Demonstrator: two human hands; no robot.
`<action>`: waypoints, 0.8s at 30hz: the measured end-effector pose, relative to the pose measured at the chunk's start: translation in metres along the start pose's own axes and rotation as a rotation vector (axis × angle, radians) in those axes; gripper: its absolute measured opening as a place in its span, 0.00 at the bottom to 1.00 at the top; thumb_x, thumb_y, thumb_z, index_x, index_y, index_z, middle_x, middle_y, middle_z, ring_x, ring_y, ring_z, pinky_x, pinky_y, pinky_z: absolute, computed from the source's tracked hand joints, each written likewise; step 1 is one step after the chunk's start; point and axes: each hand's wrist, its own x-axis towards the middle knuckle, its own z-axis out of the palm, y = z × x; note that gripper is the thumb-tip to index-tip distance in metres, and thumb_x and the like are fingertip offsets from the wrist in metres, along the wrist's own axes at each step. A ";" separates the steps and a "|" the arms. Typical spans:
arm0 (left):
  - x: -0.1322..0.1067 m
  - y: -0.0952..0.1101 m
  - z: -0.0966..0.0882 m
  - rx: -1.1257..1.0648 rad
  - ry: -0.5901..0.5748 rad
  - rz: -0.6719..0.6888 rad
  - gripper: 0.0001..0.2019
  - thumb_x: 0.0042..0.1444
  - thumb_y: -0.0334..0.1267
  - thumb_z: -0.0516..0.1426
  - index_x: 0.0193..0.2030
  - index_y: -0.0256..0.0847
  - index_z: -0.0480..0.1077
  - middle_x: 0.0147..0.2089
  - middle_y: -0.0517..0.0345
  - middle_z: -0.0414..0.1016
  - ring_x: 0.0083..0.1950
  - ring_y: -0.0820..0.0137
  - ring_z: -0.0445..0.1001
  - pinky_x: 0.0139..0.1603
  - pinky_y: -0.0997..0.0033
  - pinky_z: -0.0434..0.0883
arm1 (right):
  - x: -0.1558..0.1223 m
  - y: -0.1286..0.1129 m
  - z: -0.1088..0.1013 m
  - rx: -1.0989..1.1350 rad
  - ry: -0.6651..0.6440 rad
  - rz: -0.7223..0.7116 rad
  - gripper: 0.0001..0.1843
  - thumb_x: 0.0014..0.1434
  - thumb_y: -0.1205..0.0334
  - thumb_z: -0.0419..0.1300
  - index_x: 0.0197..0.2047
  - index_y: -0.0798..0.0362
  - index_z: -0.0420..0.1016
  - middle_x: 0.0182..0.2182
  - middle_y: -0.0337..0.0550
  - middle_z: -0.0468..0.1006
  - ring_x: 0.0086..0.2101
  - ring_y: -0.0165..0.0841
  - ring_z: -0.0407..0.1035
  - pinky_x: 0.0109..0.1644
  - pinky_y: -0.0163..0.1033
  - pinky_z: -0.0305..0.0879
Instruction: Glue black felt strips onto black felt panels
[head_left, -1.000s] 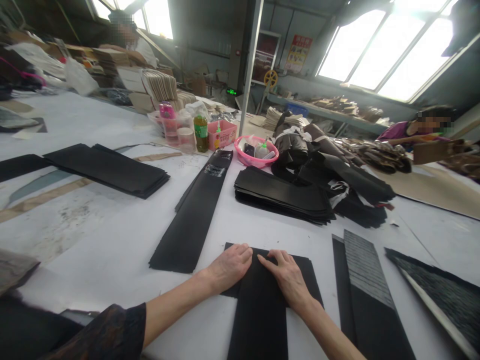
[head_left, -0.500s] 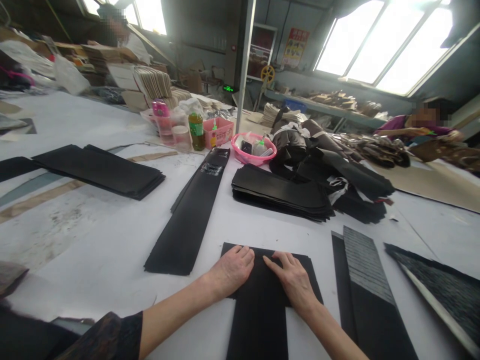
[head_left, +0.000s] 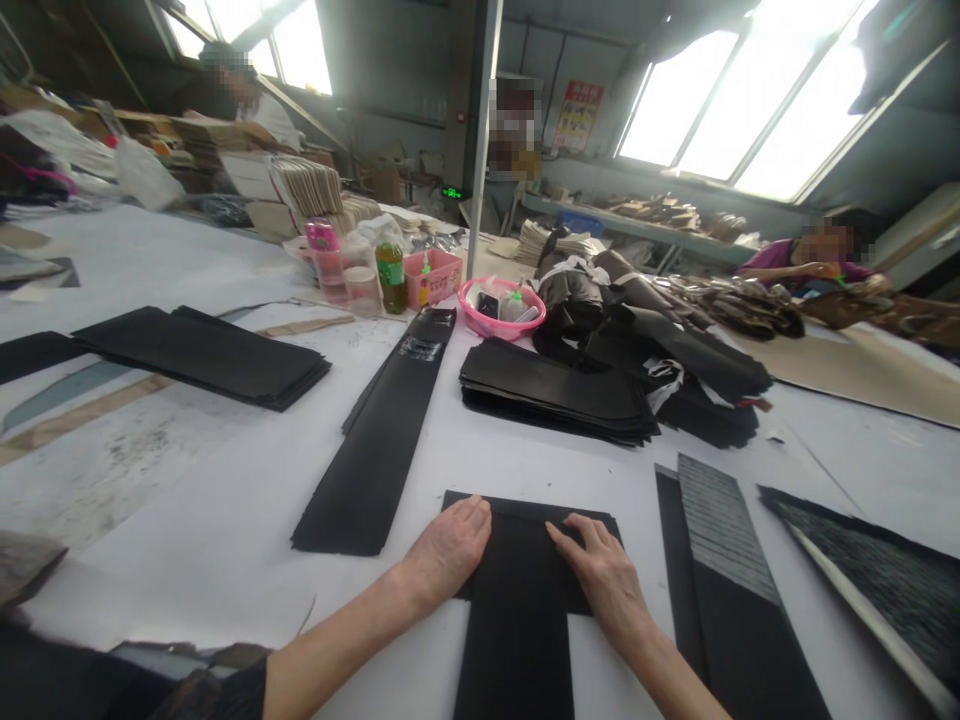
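A long black strip (head_left: 517, 640) of sheet material lies over a wider black piece (head_left: 589, 590), forming a T shape in front of me. My left hand (head_left: 454, 550) rests at the strip's upper left edge, with its fingers pressed together and bent onto the material. Opposite it, my right hand (head_left: 600, 565) touches the upper right edge; its thumb and fingers are apart, the tips resting on the black surface. What lies under the left fingertips is hidden.
A stack of long black strips (head_left: 367, 450) lies left of my hands, and another black stack (head_left: 555, 390) behind them. To the right is a black piece with a grey striped patch (head_left: 724, 525). A pink basket (head_left: 502, 322) and a bottle (head_left: 391, 275) stand farther back. Two people work beyond.
My hands have moved apart along the strip's top end, the left one leftward and the right one rightward. The view has shifted slightly.
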 end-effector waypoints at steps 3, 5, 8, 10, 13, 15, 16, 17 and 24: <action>-0.003 0.001 0.004 -0.031 0.043 -0.032 0.16 0.57 0.18 0.48 0.51 0.27 0.66 0.51 0.39 0.73 0.55 0.59 0.72 0.57 0.58 0.70 | -0.007 0.003 0.000 0.030 0.029 0.053 0.20 0.63 0.69 0.53 0.55 0.41 0.69 0.47 0.45 0.70 0.46 0.38 0.67 0.45 0.43 0.70; -0.006 0.001 0.007 -0.060 0.068 -0.061 0.15 0.59 0.19 0.47 0.50 0.29 0.66 0.51 0.40 0.73 0.55 0.61 0.72 0.57 0.58 0.71 | -0.010 0.006 -0.001 0.078 0.056 0.111 0.16 0.64 0.65 0.52 0.52 0.41 0.72 0.47 0.43 0.70 0.46 0.37 0.68 0.43 0.40 0.71; -0.010 0.000 0.011 -0.116 0.087 -0.107 0.13 0.61 0.22 0.46 0.49 0.32 0.65 0.52 0.44 0.72 0.56 0.64 0.71 0.57 0.60 0.72 | -0.005 0.006 -0.005 0.168 0.091 0.197 0.12 0.66 0.60 0.51 0.44 0.42 0.75 0.42 0.41 0.73 0.42 0.35 0.70 0.38 0.37 0.71; -0.011 0.000 0.012 -0.158 0.090 -0.131 0.12 0.62 0.23 0.46 0.49 0.34 0.65 0.52 0.46 0.71 0.56 0.65 0.70 0.57 0.61 0.71 | 0.004 -0.001 -0.010 0.219 0.110 0.228 0.12 0.66 0.59 0.50 0.43 0.44 0.75 0.38 0.41 0.74 0.39 0.35 0.70 0.39 0.38 0.70; -0.010 0.000 0.008 -0.224 0.093 -0.161 0.11 0.62 0.24 0.46 0.47 0.36 0.65 0.51 0.48 0.70 0.55 0.67 0.70 0.57 0.62 0.71 | 0.024 -0.022 -0.015 0.250 0.050 0.209 0.09 0.64 0.61 0.53 0.45 0.45 0.74 0.38 0.42 0.75 0.41 0.37 0.69 0.44 0.42 0.67; -0.009 0.001 0.004 -0.271 0.096 -0.187 0.10 0.62 0.25 0.47 0.46 0.37 0.65 0.49 0.50 0.70 0.53 0.67 0.71 0.57 0.62 0.71 | 0.038 -0.036 -0.016 0.253 -0.017 0.193 0.08 0.60 0.64 0.59 0.44 0.45 0.74 0.38 0.41 0.75 0.41 0.38 0.68 0.44 0.43 0.65; -0.008 0.001 0.001 -0.295 0.097 -0.203 0.09 0.62 0.25 0.47 0.45 0.38 0.65 0.48 0.51 0.70 0.53 0.67 0.71 0.56 0.61 0.71 | 0.044 -0.041 -0.016 0.256 -0.040 0.198 0.09 0.57 0.65 0.61 0.42 0.46 0.74 0.37 0.41 0.75 0.40 0.38 0.69 0.44 0.42 0.64; -0.008 0.001 -0.002 -0.320 0.098 -0.219 0.08 0.61 0.25 0.48 0.43 0.38 0.65 0.47 0.51 0.70 0.52 0.67 0.71 0.55 0.61 0.71 | 0.049 -0.044 -0.015 0.263 -0.055 0.210 0.08 0.55 0.66 0.63 0.40 0.47 0.74 0.36 0.40 0.75 0.39 0.38 0.69 0.42 0.41 0.64; -0.011 -0.001 -0.015 -0.545 0.150 -0.344 0.11 0.63 0.31 0.49 0.51 0.41 0.63 0.50 0.52 0.70 0.53 0.66 0.70 0.52 0.61 0.72 | 0.062 -0.038 -0.016 0.412 -0.213 0.297 0.04 0.51 0.63 0.64 0.26 0.49 0.75 0.23 0.32 0.76 0.26 0.29 0.70 0.28 0.31 0.56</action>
